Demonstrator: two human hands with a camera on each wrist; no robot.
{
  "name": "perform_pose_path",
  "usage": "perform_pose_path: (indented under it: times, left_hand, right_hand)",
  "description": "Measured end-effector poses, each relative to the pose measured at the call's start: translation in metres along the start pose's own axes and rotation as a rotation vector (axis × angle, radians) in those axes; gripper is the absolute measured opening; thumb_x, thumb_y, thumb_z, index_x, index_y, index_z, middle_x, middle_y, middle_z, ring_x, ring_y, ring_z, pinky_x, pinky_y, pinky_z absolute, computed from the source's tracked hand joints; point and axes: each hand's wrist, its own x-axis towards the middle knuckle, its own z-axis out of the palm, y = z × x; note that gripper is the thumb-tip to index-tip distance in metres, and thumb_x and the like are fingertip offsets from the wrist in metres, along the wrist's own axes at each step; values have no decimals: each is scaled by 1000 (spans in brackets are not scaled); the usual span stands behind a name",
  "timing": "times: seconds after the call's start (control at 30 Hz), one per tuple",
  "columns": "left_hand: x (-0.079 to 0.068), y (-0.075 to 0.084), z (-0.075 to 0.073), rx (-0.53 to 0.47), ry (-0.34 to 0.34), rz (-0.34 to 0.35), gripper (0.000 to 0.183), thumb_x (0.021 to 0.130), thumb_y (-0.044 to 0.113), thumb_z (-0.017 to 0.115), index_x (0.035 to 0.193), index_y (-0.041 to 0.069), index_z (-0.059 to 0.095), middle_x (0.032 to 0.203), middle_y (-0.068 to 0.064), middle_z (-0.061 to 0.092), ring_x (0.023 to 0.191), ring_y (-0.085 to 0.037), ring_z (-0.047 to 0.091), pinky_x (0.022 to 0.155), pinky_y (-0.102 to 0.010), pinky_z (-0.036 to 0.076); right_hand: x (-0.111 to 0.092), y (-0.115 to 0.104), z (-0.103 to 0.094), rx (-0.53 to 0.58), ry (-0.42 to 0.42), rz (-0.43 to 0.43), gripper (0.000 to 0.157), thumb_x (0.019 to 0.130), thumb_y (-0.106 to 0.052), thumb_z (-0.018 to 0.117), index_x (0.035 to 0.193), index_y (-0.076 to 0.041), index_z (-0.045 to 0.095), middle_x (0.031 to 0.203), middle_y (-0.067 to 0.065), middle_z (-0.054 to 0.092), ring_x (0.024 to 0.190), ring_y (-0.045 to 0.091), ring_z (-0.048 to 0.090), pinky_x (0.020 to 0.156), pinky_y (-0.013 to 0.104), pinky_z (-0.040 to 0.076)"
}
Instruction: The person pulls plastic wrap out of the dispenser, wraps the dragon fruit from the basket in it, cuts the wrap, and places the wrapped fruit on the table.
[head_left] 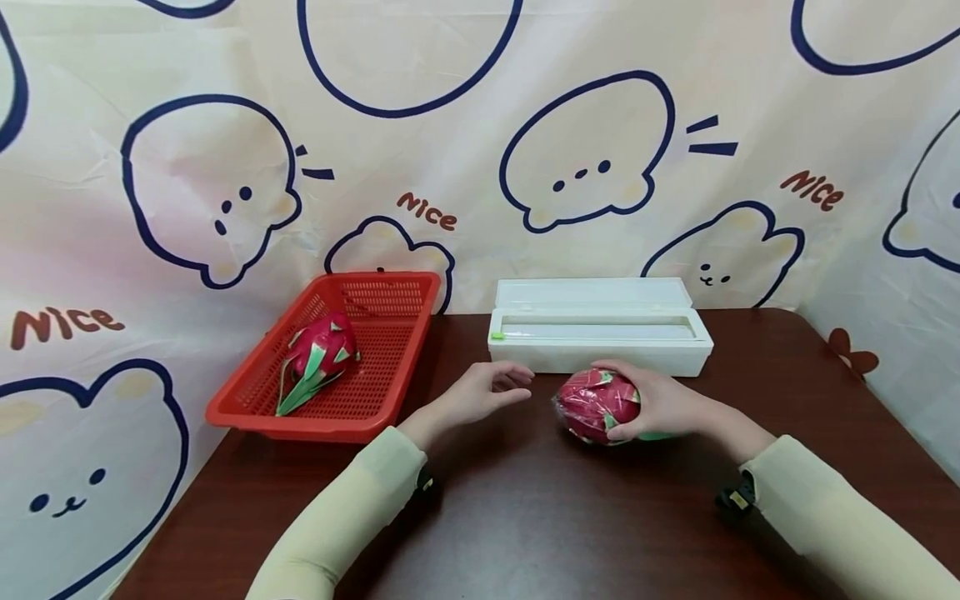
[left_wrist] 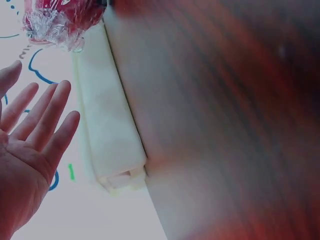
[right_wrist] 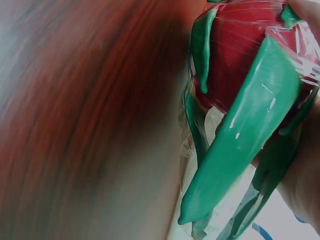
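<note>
My right hand (head_left: 663, 402) grips a dragon fruit (head_left: 597, 406) from its right side, low over the table. Clear plastic film covers this red fruit, gathered and crinkled at its left end; its long green leaves (right_wrist: 242, 130) fill much of the right wrist view. To the left, my left hand (head_left: 480, 392) is held with fingers apart and nothing in them, short of the fruit. The left wrist view shows that palm (left_wrist: 22, 160) spread out. Behind both hands stands a white film dispenser box (head_left: 600, 358) with its lid raised.
A red plastic basket (head_left: 401, 375) stands at the left of the dark wooden table (head_left: 525, 525). Inside lies a second dragon fruit (head_left: 318, 350), its green leaves pointing toward the front. A patterned cloth (head_left: 465, 150) hangs behind the table.
</note>
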Motion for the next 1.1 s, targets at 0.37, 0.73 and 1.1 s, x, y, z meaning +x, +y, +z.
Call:
perform_pose_path:
  times: [0.37, 0.73, 1.1]
  left_hand:
    - [1, 0, 1, 25, -25, -30, 35, 94, 23, 67, 124, 7, 63, 118, -8, 66, 98, -12, 61, 88, -30, 50]
    - [21, 9, 4, 48, -27, 55, 34, 93, 21, 67, 123, 4, 64, 120, -11, 65, 100, -16, 63, 89, -32, 50]
    - [44, 13, 8, 26, -52, 35, 39, 95, 25, 65, 128, 6, 60, 125, -8, 62, 102, -15, 62, 91, -33, 48]
  right_hand:
    - [-46, 2, -42, -86, 86, 120, 94, 68, -44, 86, 144, -17, 36, 124, 10, 55, 109, 32, 52, 75, 40, 54]
    - [-92, 9, -86, -199, 181, 217, 97, 68, -41, 88, 143, -12, 35, 123, 23, 53, 104, 40, 52, 67, 44, 55]
    - [-115, 33, -112, -234, 241, 344, 95, 73, -39, 85, 146, -9, 31, 125, 32, 46, 103, 50, 48, 71, 55, 52]
